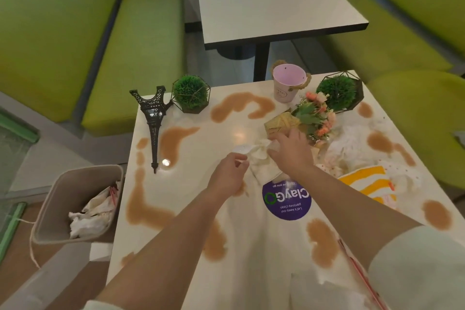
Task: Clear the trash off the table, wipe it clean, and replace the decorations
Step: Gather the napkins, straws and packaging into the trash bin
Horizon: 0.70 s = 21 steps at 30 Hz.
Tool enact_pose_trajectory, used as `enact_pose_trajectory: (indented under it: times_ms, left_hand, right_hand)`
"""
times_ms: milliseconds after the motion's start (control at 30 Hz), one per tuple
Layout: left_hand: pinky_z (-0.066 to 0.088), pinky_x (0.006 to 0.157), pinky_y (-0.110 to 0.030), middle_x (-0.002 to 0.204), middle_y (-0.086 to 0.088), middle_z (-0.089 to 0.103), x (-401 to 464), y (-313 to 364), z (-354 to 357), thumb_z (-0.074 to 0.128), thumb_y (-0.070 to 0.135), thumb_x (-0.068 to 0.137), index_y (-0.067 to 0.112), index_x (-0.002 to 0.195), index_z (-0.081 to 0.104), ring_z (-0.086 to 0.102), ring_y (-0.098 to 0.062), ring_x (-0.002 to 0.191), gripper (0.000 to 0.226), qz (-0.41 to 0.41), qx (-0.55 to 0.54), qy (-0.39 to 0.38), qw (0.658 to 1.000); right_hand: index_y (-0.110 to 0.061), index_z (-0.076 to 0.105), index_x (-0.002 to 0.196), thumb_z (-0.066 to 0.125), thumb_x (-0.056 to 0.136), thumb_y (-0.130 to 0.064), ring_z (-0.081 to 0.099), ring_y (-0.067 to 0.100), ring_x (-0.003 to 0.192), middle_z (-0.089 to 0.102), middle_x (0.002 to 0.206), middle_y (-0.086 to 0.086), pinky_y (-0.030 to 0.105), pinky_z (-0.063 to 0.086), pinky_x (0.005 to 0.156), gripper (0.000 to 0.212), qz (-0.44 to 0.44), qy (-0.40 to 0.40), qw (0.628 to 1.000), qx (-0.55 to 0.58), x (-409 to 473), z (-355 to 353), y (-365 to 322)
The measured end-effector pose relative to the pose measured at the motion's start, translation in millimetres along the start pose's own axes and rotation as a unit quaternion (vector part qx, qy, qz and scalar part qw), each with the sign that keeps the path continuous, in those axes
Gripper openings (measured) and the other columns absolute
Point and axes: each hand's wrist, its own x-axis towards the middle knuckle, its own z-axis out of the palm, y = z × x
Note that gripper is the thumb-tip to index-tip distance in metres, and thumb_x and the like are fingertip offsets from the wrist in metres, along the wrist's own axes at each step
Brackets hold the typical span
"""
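Both hands hold trash beside the round purple sticker (286, 200): the left hand (230, 172) pinches a white plastic spoon (241, 150), the right hand (289, 150) grips crumpled white paper (261, 156). Some trash fills the beige bin (78, 199); brown spills (241, 106) on the white counter (251, 246) need wiping.

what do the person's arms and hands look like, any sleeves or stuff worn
Both forearms are bare from elbow to wrist. The left hand and right hand wear no gloves, and no rings, watch or bracelets show. Short, pale whitish sleeves end near the elbows, most plainly on the right arm.
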Motion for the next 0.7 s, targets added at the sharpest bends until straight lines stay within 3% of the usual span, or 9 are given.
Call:
enact_pose_trajectory:
  times_ms: [100, 233, 367, 533, 600, 700]
  left_hand:
    - [0.049, 0.088, -0.034, 0.115, -0.001, 0.061, 3.2, 2.0, 5.9, 0.048, 0.042, 0.098, 0.024, 0.129, 0.047, 0.063, -0.018, 0.099, 0.035, -0.005, -0.026, 0.008, 1.0]
    - [0.05, 0.089, -0.035, 0.118, -0.002, 0.061, 5.9, 10.8, 14.4, 0.044, 0.046, 0.099, 0.021, 0.131, 0.045, 0.064, -0.019, 0.097, 0.041, -0.006, -0.072, 0.012, 0.997]
    - [0.052, 0.08, -0.033, 0.106, 0.007, 0.057, 0.9, 28.4, 25.5, 0.041, 0.05, 0.099, 0.02, 0.135, 0.043, 0.062, -0.013, 0.085, 0.047, 0.002, -0.15, -0.003, 0.989]
    - [0.054, 0.068, -0.027, 0.118, 0.005, 0.056, 0.7, 42.5, 31.9, 0.035, 0.059, 0.097, 0.03, 0.142, 0.034, 0.065, -0.017, 0.088, 0.054, 0.003, -0.211, -0.036, 0.977]
    - [0.055, 0.069, -0.029, 0.112, 0.003, 0.059, 1.4, 43.1, 31.1, 0.035, 0.058, 0.097, 0.028, 0.136, 0.04, 0.067, -0.016, 0.084, 0.049, 0.004, -0.21, -0.041, 0.977]
    - [0.054, 0.065, -0.028, 0.103, -0.002, 0.061, 0.8, 41.2, 32.0, 0.036, 0.048, 0.101, 0.014, 0.125, 0.047, 0.063, -0.015, 0.075, 0.043, -0.01, -0.189, -0.031, 0.981]
  right_hand:
    - [-0.021, 0.063, 0.117, 0.057, 0.092, -0.028, 0.037, 0.028, 0.125, 0.048, 0.132, 0.01, 0.037, 0.037, 0.099, 0.026, -0.006, 0.013, 0.999, 0.04, -2.8, 7.4, 7.1]
    - [-0.018, 0.065, 0.103, 0.056, 0.087, -0.023, 0.053, 0.02, 0.102, 0.06, 0.102, -0.003, 0.032, 0.043, 0.077, 0.019, 0.03, 0.069, 0.983, 0.166, -11.0, 6.8, 11.2]
    - [-0.02, 0.058, 0.098, 0.058, 0.091, -0.022, 0.058, 0.007, 0.08, 0.061, 0.089, -0.009, 0.021, 0.041, 0.061, 0.007, 0.071, 0.102, 0.918, 0.377, -24.4, -5.5, 3.7]
    - [-0.021, 0.058, 0.103, 0.065, 0.091, -0.024, 0.061, 0.008, 0.086, 0.063, 0.093, -0.008, 0.018, 0.043, 0.069, 0.015, 0.111, 0.064, 0.845, 0.519, -33.2, -13.7, -8.1]
    - [-0.021, 0.058, 0.103, 0.067, 0.09, -0.027, 0.061, 0.006, 0.084, 0.065, 0.092, -0.007, 0.019, 0.042, 0.068, 0.017, 0.11, 0.037, 0.847, 0.518, -36.2, -9.5, -10.0]
    - [-0.025, 0.066, 0.092, 0.07, 0.087, -0.033, 0.058, 0.003, 0.084, 0.063, 0.09, -0.009, 0.017, 0.037, 0.066, 0.01, 0.082, 0.057, 0.89, 0.445, -38.8, 3.5, -8.5]
